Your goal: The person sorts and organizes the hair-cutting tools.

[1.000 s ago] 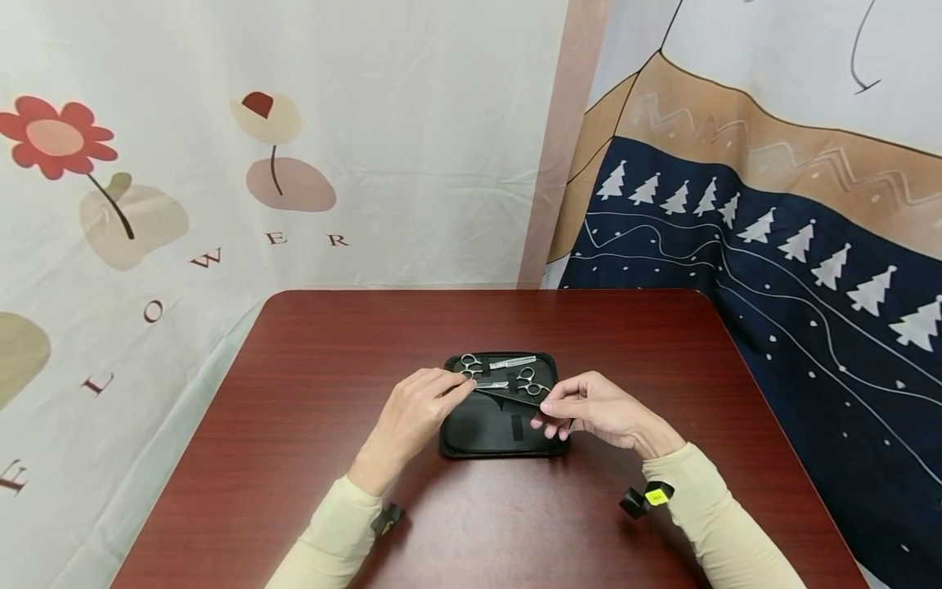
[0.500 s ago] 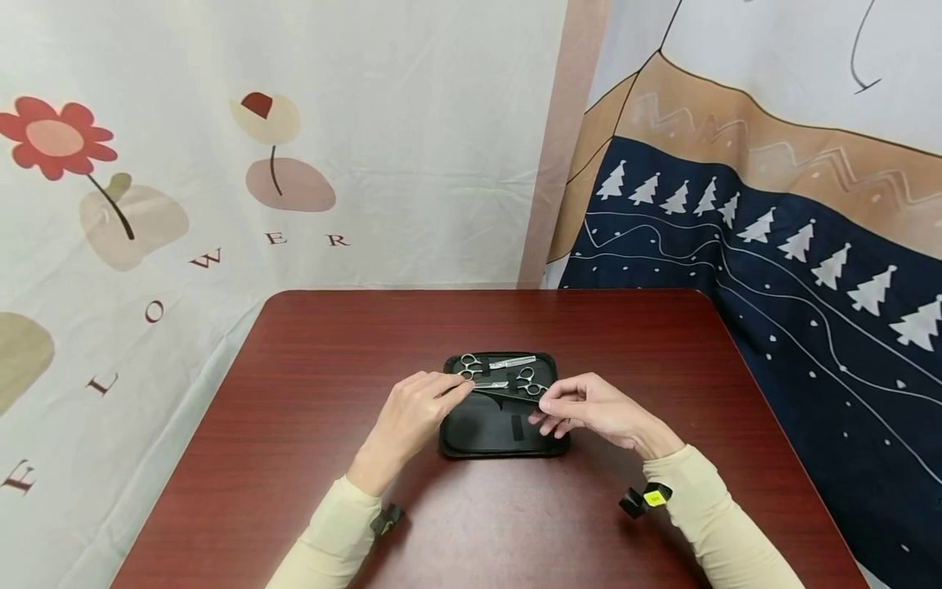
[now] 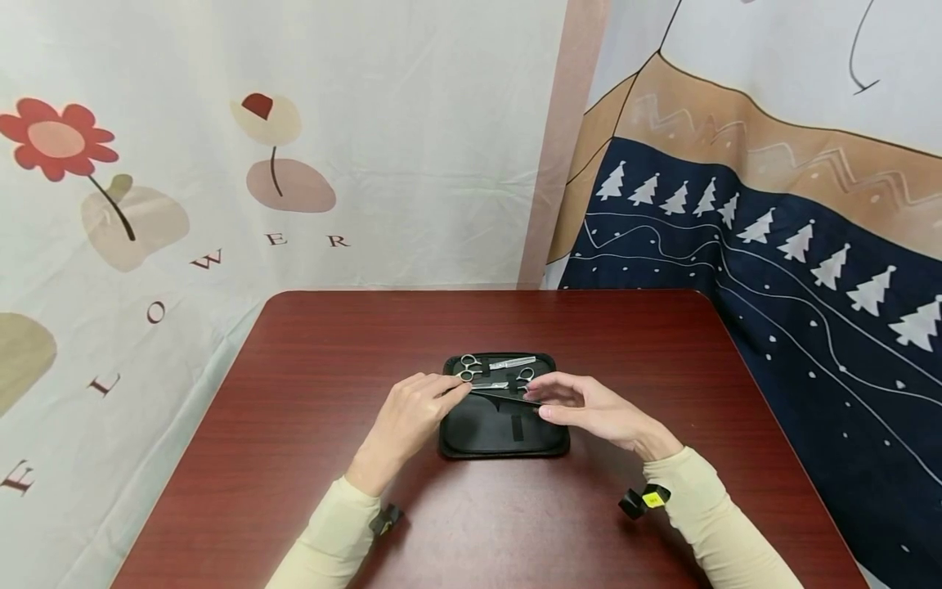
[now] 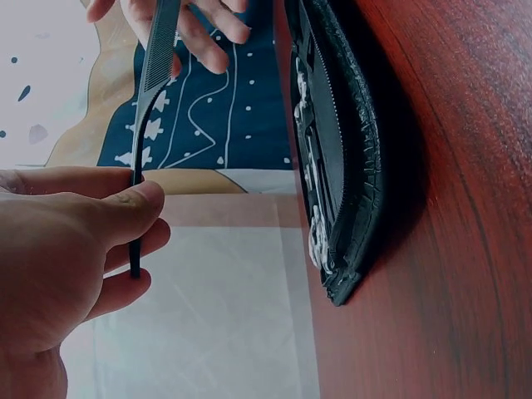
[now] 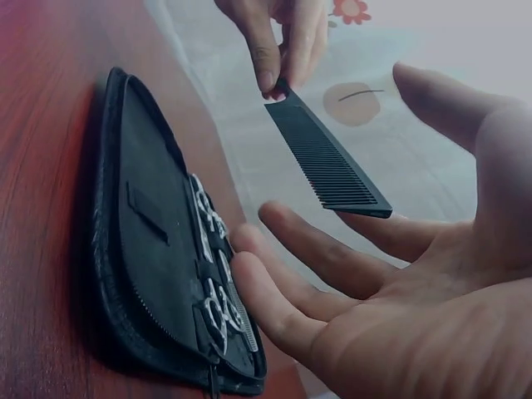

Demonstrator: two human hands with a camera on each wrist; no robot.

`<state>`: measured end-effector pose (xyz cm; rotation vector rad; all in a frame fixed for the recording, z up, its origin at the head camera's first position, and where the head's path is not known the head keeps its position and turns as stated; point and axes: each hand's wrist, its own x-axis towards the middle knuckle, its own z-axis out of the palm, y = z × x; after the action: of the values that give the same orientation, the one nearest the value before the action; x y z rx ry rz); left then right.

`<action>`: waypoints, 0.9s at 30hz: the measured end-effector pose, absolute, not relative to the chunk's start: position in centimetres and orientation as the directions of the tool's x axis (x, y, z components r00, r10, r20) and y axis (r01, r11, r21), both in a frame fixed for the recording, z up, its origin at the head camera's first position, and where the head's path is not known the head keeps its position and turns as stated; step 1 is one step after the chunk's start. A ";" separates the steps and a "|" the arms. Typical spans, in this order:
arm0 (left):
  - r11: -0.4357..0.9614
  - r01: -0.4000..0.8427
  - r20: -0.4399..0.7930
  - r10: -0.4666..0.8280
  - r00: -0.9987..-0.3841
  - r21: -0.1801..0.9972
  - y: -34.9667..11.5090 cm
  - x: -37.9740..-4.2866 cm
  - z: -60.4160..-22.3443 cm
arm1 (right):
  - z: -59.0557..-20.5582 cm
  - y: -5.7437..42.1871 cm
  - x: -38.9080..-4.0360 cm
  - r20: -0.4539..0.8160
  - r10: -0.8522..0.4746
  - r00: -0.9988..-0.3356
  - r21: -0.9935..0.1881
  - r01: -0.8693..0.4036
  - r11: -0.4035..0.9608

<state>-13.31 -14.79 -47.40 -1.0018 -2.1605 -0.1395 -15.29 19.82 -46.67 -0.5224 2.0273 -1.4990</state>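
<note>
My left hand (image 3: 412,413) pinches the narrow handle of a black comb (image 5: 324,158) between thumb and fingers. The comb is held above an unzipped black case (image 3: 478,438), its toothed end pointing toward my right hand (image 3: 602,413). That hand's fingers are spread and loosely extended around the comb's far end; in the right wrist view the tip overlaps the index finger. Two pairs of silver scissors sit strapped in the far half of the case: thinning scissors (image 3: 513,362) at the back and another pair of scissors (image 3: 491,384) nearer.
The case lies on a reddish-brown wooden table (image 3: 353,335) with rounded far corners. Printed curtains (image 3: 412,147) hang behind the table and along its right side. In the near half of the case a small black strap (image 5: 148,214) shows.
My right hand's fingers have loosened from the comb's end and spread open, reaching slightly farther over the case. The left hand keeps its pinch on the comb, nearly still.
</note>
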 end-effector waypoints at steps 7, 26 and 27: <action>0.696 0.692 0.656 0.616 -0.437 -0.192 -15.1 -13.3 -47.4 | -47.0 20.0 -14.9 -0.085 -0.593 -0.800 -0.945 -0.124 0.303; 0.735 0.673 0.607 0.575 -0.548 -0.088 -17.4 -12.4 -48.2 | -49.0 21.7 -12.7 0.169 -0.419 -0.892 -0.763 -0.388 0.518; 0.735 0.672 0.605 0.574 -0.551 -0.086 -17.5 -12.4 -48.2 | -49.1 21.8 -12.7 0.184 -0.419 -0.889 -0.744 -0.405 0.532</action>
<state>-12.36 -17.52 -48.22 -0.9367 -2.3127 -0.2052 -12.66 21.79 -49.06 -0.7353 2.7340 -1.3208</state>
